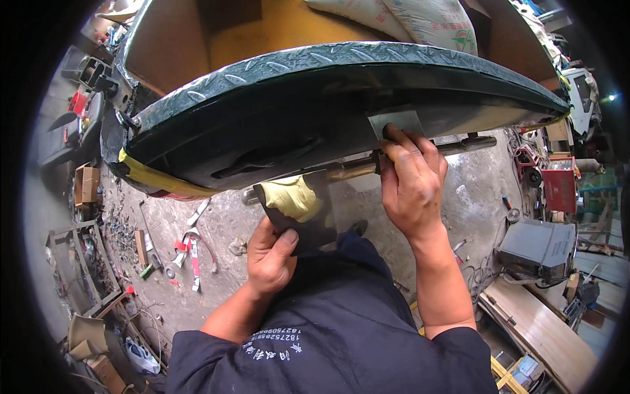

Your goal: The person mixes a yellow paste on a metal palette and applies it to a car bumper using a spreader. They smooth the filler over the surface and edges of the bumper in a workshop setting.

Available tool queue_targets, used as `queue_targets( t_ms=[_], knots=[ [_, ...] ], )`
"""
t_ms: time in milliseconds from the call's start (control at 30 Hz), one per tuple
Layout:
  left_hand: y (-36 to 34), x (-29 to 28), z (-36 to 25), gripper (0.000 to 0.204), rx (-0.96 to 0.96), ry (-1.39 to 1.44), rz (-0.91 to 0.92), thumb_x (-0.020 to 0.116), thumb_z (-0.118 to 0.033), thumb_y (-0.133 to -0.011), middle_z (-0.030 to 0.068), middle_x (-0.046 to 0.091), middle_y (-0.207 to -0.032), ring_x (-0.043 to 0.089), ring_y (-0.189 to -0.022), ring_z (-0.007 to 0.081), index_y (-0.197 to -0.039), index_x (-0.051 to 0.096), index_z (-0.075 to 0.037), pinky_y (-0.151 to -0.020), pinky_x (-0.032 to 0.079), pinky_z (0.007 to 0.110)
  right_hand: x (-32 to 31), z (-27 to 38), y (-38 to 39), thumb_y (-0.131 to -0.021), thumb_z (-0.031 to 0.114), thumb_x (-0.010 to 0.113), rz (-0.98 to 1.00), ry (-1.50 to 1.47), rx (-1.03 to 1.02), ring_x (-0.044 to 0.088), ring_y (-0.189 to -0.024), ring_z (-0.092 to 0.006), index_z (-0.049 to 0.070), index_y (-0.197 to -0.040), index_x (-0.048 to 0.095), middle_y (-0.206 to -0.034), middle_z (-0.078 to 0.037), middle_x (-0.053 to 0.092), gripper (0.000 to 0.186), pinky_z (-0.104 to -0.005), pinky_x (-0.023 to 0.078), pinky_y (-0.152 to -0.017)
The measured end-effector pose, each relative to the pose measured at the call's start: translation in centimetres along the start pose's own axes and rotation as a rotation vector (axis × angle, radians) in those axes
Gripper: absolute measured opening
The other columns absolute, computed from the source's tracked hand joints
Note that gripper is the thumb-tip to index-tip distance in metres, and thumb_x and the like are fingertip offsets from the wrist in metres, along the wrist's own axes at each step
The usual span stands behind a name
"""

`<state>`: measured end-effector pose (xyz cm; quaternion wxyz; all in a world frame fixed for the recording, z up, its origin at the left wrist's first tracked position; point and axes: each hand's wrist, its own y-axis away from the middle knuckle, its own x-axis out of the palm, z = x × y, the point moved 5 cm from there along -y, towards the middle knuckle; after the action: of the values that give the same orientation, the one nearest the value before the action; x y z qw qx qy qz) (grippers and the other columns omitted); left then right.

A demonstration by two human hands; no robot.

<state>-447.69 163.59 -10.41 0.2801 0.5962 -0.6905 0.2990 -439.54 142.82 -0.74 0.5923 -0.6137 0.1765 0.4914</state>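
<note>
My left hand (pixel 270 259) grips a flat dark board (pixel 321 223) by its near edge, thumb on top. A thick smear of pale yellow putty (pixel 290 198) lies on that board. Between the fingers and thumb of my right hand (pixel 417 177) is a thin metal putty spreader (pixel 408 123), its blade laid against the dark outer face of a vehicle tailgate (pixel 295 108). Paler, yellowish patches show on the panel right of the spreader. The handle recess (pixel 269 156) of the tailgate is above the board. My right thumb is partly hidden.
A metal bar (pixel 354 169) runs below the tailgate. White sacks (pixel 426 23) lie in the cargo bed beyond. Yellow tape (pixel 157 177) covers the panel's left corner. Scraps and tape strips (pixel 192 253) litter the left floor; a grey box-shaped machine (pixel 538 244) stands at right.
</note>
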Motion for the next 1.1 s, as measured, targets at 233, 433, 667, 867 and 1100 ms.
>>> queue_targets(
  t_ms=[233,433,667,867,1100],
  knots=[
    [0.4,-0.5,-0.3,0.045,-0.03,-0.025,-0.018,0.052,0.001,-0.1,0.0116,0.056,-0.141,0.052,-0.131,0.0218,-0.145,0.047,0.001,-0.113,0.037,0.036,0.6,0.5,-0.9,-0.079,-0.001,0.067,-0.009,-0.024,0.008,0.063,-0.112,-0.0328,0.003,-0.104,0.071,-0.117,-0.012,0.072,0.026,-0.0426,0.046,-0.097],
    [0.2,-0.7,-0.8,0.043,-0.049,-0.036,-0.059,0.052,-0.001,-0.101,0.0104,0.058,-0.135,0.055,-0.124,0.0197,-0.143,0.047,0.002,-0.108,0.04,0.034,1.4,0.6,-1.2,-0.076,0.0,0.064,-0.003,0.002,0.006,0.061,-0.112,-0.0269,0.008,-0.102,0.069,-0.12,-0.005,0.072,0.028,-0.042,0.04,-0.095],
    [0.2,-1.4,-0.4,0.042,-0.097,-0.013,-0.051,0.054,-0.003,-0.101,0.0093,0.059,-0.131,0.056,-0.117,0.0176,-0.142,0.047,0.003,-0.104,0.041,0.033,0.7,1.0,-0.7,-0.078,0.001,0.065,0.08,0.055,-0.024,0.061,-0.112,-0.0276,0.008,-0.103,0.069,-0.121,-0.006,0.072,0.027,-0.0417,0.04,-0.096],
    [0.3,-1.7,-0.5,0.042,-0.089,-0.011,-0.047,0.054,-0.004,-0.102,0.0109,0.058,-0.135,0.055,-0.124,0.0199,-0.143,0.047,0.003,-0.108,0.04,0.034,0.2,1.0,-1.0,-0.08,0.001,0.065,0.025,0.032,-0.03,0.061,-0.112,-0.029,0.008,-0.104,0.069,-0.121,-0.007,0.072,0.026,-0.0415,0.041,-0.097],
    [0.5,-2.1,-0.4,0.041,-0.114,0.004,-0.048,0.054,-0.004,-0.102,0.0119,0.058,-0.135,0.055,-0.125,0.0214,-0.142,0.048,0.004,-0.109,0.04,0.035,1.5,0.8,-1.6,-0.078,0.001,0.066,0.033,0.005,-0.019,0.061,-0.112,-0.0294,0.007,-0.103,0.069,-0.12,-0.008,0.072,0.026,-0.0414,0.042,-0.096]
  ],
)
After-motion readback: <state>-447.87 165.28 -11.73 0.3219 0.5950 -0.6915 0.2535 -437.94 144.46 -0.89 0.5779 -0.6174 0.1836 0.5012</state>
